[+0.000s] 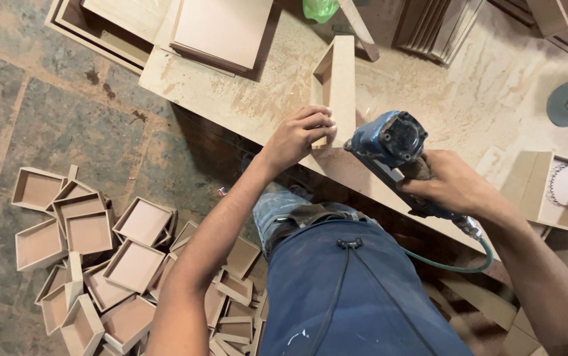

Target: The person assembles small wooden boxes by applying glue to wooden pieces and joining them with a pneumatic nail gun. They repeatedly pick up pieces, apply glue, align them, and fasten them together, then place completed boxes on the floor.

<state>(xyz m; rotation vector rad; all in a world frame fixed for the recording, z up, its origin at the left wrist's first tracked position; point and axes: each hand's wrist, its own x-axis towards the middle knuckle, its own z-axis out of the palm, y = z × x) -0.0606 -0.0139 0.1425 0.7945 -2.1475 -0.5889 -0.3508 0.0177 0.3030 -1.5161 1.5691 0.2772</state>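
Small open box (338, 79) of brown board, standing on edge at the near rim of the bench (482, 99), long side running toward 12 o'clock. Left hand (297, 135) clamped on its near corner, fingers curled over the top edge, steadying it. Right hand (452, 184) at 3 o'clock of the box, grip closed around the handle of a blue nail gun (389, 142), nose pressed against the box's near end just beside the left fingers. Green air hose (455, 264) trailing from the gun's butt toward 5 o'clock.

Judging by the pose, fastening of this box under way, corner joint being pinned; whether other corners are already fixed, impossible to tell.

Farther out: stacked flat boards (221, 29) at 11 o'clock on the bench, more panels leaning at 1 o'clock, a grey disc (566, 103) at 3 o'clock. Down on the floor (47, 99) at 8 o'clock, a heap of finished trays (106, 264) of like make, suggesting a good many done already.
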